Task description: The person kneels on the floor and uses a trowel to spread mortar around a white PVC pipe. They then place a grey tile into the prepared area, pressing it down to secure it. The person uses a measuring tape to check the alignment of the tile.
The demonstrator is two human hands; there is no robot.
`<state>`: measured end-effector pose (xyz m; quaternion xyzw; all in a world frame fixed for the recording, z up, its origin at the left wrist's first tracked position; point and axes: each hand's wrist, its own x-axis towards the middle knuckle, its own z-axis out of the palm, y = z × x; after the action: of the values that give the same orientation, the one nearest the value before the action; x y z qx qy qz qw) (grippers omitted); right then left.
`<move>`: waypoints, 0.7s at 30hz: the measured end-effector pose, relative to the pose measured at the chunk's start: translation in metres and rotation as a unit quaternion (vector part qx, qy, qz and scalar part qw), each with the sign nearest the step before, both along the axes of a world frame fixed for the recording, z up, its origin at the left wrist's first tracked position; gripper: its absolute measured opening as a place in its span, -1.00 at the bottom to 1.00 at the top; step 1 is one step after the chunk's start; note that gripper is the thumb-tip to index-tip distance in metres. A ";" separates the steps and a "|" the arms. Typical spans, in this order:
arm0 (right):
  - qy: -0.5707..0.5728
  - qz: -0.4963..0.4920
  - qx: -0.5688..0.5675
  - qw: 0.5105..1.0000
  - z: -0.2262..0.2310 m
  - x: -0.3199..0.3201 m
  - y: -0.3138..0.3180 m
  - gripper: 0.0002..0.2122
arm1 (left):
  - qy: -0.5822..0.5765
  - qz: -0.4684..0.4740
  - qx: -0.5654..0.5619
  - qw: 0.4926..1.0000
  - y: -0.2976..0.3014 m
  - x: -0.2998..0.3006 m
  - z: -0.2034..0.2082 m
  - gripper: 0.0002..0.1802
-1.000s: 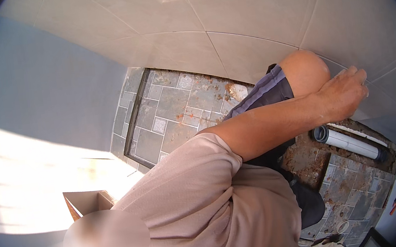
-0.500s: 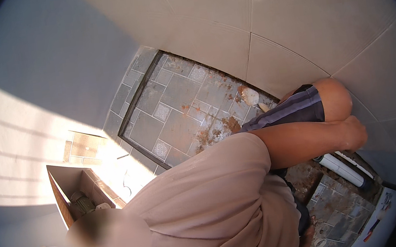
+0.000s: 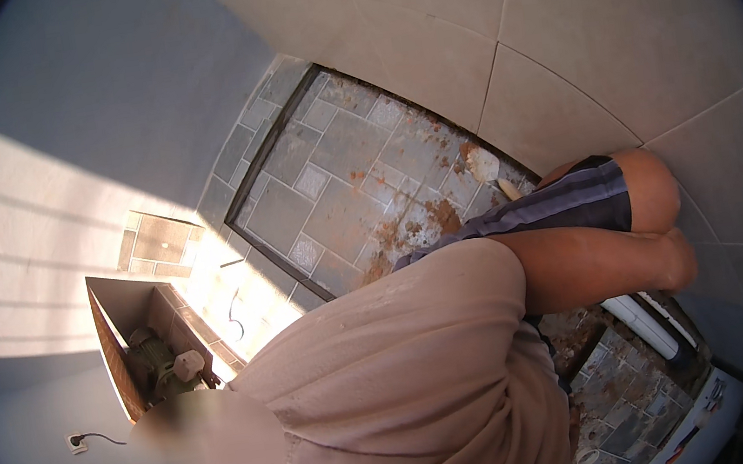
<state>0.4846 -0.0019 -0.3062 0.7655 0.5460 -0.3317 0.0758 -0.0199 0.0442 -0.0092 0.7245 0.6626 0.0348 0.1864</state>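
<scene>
Neither my left hand nor my right hand shows. A crouching person in a beige shirt fills the lower middle, bent arm beside a knee in dark striped shorts. That person's hands are hidden behind the body. A sliver of skin shows past the shirt; whether hand or foot, I cannot tell. Beyond the knee, what looks like a trowel, with a pale coated blade and light handle, lies on the grey patterned floor tiles among brown dirt crumbs.
Large beige wall tiles border the dirty floor. A dark channel edges it. A white pipe lies past the arm. At left, a motor-like machine sits in a box-like recess, near a plugged socket. Sunlight crosses the left wall.
The view has shifted slightly, so the floor and trowel-like tool sit a little farther right. More of the motor-like machine shows. Less skin shows beside the shirt at the lower edge.
</scene>
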 end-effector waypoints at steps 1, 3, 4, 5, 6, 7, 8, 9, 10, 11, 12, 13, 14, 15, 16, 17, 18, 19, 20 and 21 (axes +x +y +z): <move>-0.004 0.005 -0.004 1.000 0.000 -0.002 0.001 -0.28 | 0.000 0.000 -0.004 1.000 0.000 0.000 -0.001 -0.63; -0.007 0.009 -0.005 1.000 0.001 -0.002 0.004 -0.28 | -0.004 -0.004 -0.003 1.000 0.000 0.000 0.000 -0.63; -0.009 0.012 -0.006 1.000 0.001 -0.003 0.005 -0.27 | -0.006 -0.006 -0.002 1.000 0.000 0.000 0.000 -0.62; -0.010 0.014 -0.007 1.000 0.001 -0.004 0.006 -0.27 | -0.007 -0.008 -0.007 1.000 0.000 0.000 0.001 -0.62; -0.011 0.018 -0.009 1.000 0.001 -0.005 0.006 -0.27 | -0.009 -0.010 -0.012 1.000 -0.001 -0.001 0.003 -0.61; -0.012 0.020 -0.010 1.000 0.001 -0.006 0.007 -0.27 | -0.011 -0.011 -0.017 1.000 -0.001 -0.002 0.004 -0.61; -0.013 0.021 -0.010 1.000 0.001 -0.006 0.008 -0.27 | -0.012 -0.011 -0.013 1.000 -0.002 -0.002 0.005 -0.61; -0.014 0.022 -0.011 1.000 0.001 -0.007 0.009 -0.27 | -0.013 -0.011 -0.009 1.000 -0.004 -0.002 0.006 -0.60; -0.016 0.024 -0.013 0.999 0.001 -0.007 0.009 -0.27 | -0.014 -0.011 -0.005 1.000 -0.004 -0.001 0.006 -0.60; -0.016 0.028 -0.015 0.999 0.002 -0.007 0.010 -0.27 | -0.007 -0.013 -0.007 1.000 -0.004 -0.002 0.004 -0.60; -0.016 0.030 -0.016 0.999 0.001 -0.009 0.011 -0.27 | -0.001 -0.016 -0.009 1.000 -0.003 -0.002 0.004 -0.60; -0.015 0.032 -0.016 0.999 0.001 -0.010 0.012 -0.27 | 0.006 -0.019 -0.012 1.000 -0.003 -0.002 0.003 -0.60; -0.017 0.037 -0.018 0.999 0.001 -0.011 0.013 -0.27 | 0.003 -0.015 -0.017 1.000 -0.003 -0.002 0.002 -0.60; -0.018 0.040 -0.020 0.999 0.000 -0.012 0.013 -0.27 | 0.001 -0.010 -0.022 1.000 -0.002 -0.001 0.001 -0.60; -0.019 0.042 -0.023 0.999 0.000 -0.013 0.012 -0.27 | 0.001 -0.008 -0.027 1.000 -0.002 -0.001 0.003 -0.60; -0.017 0.039 -0.022 0.999 0.000 -0.013 0.013 -0.27 | 0.000 -0.011 -0.021 1.000 -0.003 -0.001 0.005 -0.60; -0.018 0.038 -0.020 0.999 0.000 -0.011 0.013 -0.27 | -0.002 -0.016 -0.015 1.000 -0.005 -0.001 0.008 -0.60; -0.019 0.037 -0.021 0.999 0.000 -0.009 0.013 -0.26 | -0.003 -0.021 -0.009 1.000 -0.006 -0.001 0.010 -0.60; -0.018 0.034 -0.020 0.999 -0.001 -0.010 0.014 -0.26 | -0.007 -0.019 -0.010 1.000 -0.007 -0.001 0.011 -0.61; -0.017 0.034 -0.019 0.999 -0.002 -0.009 0.013 -0.26 | -0.010 -0.019 -0.011 1.000 -0.007 -0.001 0.011 -0.62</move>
<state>0.4757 0.0113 -0.3080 0.7507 0.5636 -0.3262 0.1114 -0.0212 0.0370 0.0021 0.7344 0.6473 0.0317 0.2015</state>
